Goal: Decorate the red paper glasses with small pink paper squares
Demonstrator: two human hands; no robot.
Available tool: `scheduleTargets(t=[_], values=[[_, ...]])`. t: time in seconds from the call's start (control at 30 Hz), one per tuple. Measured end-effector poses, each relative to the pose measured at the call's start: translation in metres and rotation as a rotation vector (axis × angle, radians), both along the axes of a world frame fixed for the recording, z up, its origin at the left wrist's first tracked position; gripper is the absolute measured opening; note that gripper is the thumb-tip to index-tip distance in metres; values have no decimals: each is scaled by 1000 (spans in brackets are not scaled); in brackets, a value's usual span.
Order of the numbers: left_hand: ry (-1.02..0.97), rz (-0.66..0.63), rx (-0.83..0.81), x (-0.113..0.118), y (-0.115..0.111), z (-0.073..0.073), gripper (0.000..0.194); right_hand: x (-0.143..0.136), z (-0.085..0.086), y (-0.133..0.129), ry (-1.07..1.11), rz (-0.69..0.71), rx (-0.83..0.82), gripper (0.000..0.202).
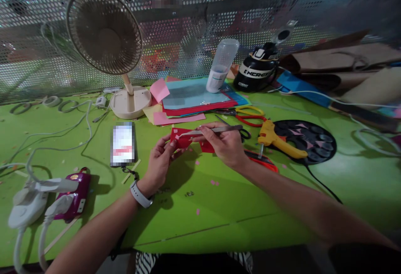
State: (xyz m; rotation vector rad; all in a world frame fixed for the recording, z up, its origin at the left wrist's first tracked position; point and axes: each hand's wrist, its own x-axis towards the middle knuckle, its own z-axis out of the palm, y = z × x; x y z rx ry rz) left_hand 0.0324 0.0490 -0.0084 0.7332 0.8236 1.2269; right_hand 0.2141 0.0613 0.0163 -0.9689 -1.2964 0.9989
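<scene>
My left hand [161,159] pinches the left end of a small red paper piece [184,141] that has small pale pink bits on it. In my right hand [226,144] is a pair of grey tweezers [216,130], held nearly level, with the tips pointing left at the pink bits. Another red piece [207,146] shows just left of my right hand, partly hidden by it. Dark-handled scissors [245,133] lie behind my right hand. Small pink scraps [213,182] are scattered on the green table [238,232] below the hands.
A phone [123,143] lies left of my hands, with power plugs and a purple box [73,194] nearer. Behind stand a fan [105,31], stacked coloured paper [191,92], a clear bottle [221,65] and a black jug [257,69]. A yellow glue gun [278,140] rests on a black tray [322,140].
</scene>
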Motion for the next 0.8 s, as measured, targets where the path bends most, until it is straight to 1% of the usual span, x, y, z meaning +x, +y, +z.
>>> scheduleTargets(t=[0.13, 0.2, 0.47, 0.63, 0.8], values=[[12, -5, -8, 0, 0, 1, 36, 1, -4, 0, 26, 34, 17, 29], [10, -1, -16, 1, -1, 2, 38, 0, -5, 0, 37, 30, 18, 29], [-7, 8, -16, 1, -1, 3, 33, -3, -2, -2, 50, 3, 36, 30], [-12, -2, -5, 0, -1, 1, 33, -1, -3, -1, 17, 10, 46, 29], [7, -13, -10, 0, 0, 0, 31, 3, 3, 0, -66, 40, 96, 26]])
